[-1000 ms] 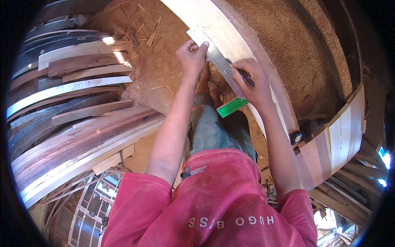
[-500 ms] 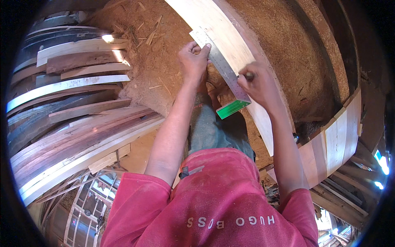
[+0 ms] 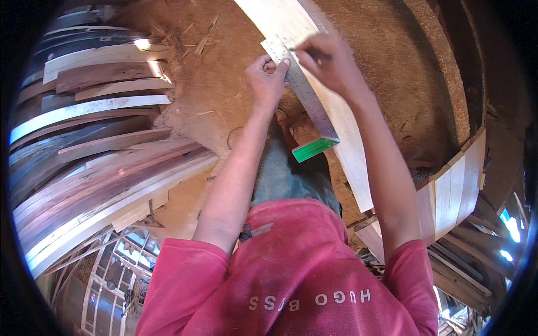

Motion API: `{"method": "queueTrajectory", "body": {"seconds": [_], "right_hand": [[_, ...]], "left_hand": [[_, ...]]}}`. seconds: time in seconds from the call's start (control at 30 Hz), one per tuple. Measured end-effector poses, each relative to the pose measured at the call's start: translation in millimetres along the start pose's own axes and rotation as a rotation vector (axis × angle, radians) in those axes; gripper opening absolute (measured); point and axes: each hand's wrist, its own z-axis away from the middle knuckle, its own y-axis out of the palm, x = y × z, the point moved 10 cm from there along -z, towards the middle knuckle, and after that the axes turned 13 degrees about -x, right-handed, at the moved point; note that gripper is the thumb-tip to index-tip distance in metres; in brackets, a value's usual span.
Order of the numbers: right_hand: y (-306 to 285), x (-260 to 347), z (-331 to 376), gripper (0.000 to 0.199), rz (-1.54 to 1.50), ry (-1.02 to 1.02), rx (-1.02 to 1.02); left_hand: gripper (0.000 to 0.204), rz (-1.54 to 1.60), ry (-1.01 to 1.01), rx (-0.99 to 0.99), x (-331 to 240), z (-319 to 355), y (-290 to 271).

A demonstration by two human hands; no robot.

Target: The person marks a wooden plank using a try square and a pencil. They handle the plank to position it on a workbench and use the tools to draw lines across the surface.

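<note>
A try square [image 3: 305,98] with a metal ruler blade and a green stock [image 3: 315,149] lies along a pale wooden board [image 3: 350,151]. My left hand [image 3: 268,78] grips the blade near its far end, thumb on top and fingers curled at the edge. Over the board beside that same end is my right hand [image 3: 330,63], slightly blurred, its fingers pinched round a short dark pencil-like stick [image 3: 321,56]. The stick's tip is too blurred to tell whether it touches the wood.
Stacked planks [image 3: 112,84] fill the left side, with longer boards [image 3: 117,196] nearer me. Sawdust and wood shavings [image 3: 207,35] cover the ground. A row of upright wood pieces [image 3: 454,190] curves along the right. Lower left stands a pale frame [image 3: 109,285].
My right hand has moved away from me along the blade, from near the green stock to the far end. My left hand keeps its hold on the square.
</note>
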Motion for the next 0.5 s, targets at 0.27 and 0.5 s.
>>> {"method": "queueTrajectory", "body": {"seconds": [0.27, 0.5], "right_hand": [[-63.6, 1.6, 135.2, 0.006, -0.001, 0.231, 0.019], [-8.0, -18.5, 49.5, 0.020, 0.232, 0.216, 0.220]], "left_hand": [[0.026, 0.012, -0.008, -0.005, 0.2, -0.3, 0.2], [0.026, -0.006, 0.005, -0.004, -4.6, -0.1, -2.0]]}}
